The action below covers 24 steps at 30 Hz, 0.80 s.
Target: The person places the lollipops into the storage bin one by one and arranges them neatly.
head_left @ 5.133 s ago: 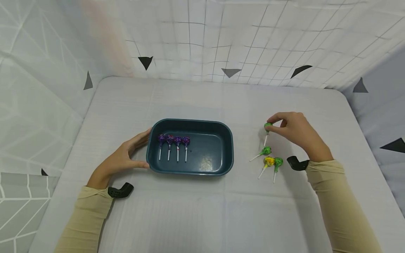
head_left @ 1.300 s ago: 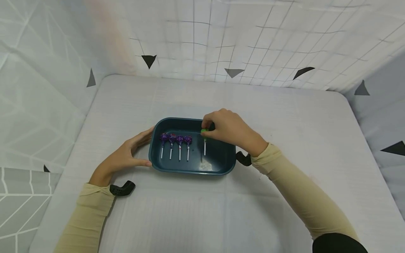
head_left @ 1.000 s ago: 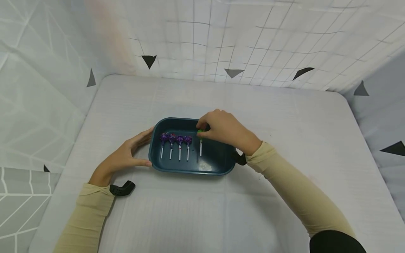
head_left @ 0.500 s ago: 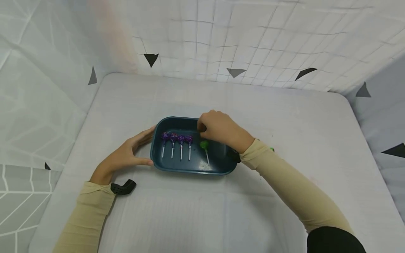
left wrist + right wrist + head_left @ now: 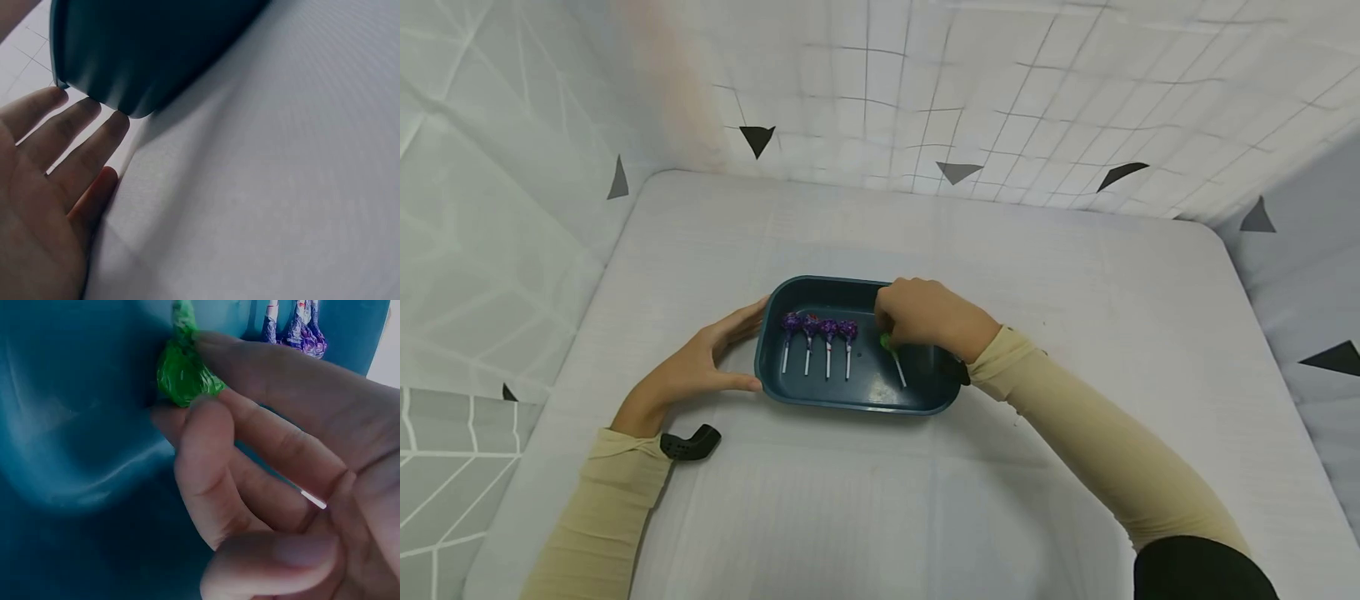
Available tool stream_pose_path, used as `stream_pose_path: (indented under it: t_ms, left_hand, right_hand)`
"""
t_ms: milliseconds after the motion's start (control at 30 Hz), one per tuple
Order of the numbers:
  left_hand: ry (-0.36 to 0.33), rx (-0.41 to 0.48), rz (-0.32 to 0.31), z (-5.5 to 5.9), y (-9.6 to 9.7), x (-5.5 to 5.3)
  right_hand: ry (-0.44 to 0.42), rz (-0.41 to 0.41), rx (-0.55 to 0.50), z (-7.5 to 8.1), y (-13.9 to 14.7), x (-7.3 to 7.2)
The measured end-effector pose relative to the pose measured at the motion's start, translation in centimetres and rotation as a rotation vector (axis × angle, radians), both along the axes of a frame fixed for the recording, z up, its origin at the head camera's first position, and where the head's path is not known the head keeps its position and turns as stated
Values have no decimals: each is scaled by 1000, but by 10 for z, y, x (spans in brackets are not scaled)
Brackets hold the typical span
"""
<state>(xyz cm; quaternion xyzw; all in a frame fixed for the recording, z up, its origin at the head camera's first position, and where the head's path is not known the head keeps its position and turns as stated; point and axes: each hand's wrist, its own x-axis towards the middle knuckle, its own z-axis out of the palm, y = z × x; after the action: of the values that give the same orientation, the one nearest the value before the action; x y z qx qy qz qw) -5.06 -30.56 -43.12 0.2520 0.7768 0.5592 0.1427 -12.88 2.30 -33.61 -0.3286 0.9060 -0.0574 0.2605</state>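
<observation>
Inside the dark teal tray (image 5: 820, 407), several purple-wrapped lollipops (image 5: 828, 331) lie in a row toward the left, sticks pointing at me. Right of them lies a green-wrapped lollipop (image 5: 900, 367), its stick slanting down to the right. My right hand (image 5: 934, 315) reaches into the tray over its head. In the right wrist view, thumb and curled fingers pinch the green candy (image 5: 182, 374) around its head and neck. My left hand (image 5: 688, 375) stays at the tray's left end with fingers spread; the left wrist view has straight fingertips (image 5: 117, 124) against the tray wall (image 5: 125, 81).
A white-covered table (image 5: 820, 508) lies beneath the tray. White patterned curtains (image 5: 880, 92) with dark triangles enclose its back and sides. My right forearm (image 5: 1090, 433) crosses the table's right side and hides part of it.
My right hand carried a green lollipop from the table at right into the tray, let go of it, then took hold of its head again. Its stick now slants more. The left hand stayed put.
</observation>
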Motion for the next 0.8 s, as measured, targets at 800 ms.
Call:
stream_pose_path:
  t_ms: [800]
  left_hand:
    - [-4,-4,6,-1,-1,1]
  right_hand:
    - [93,-11,-64,-6,-18,0]
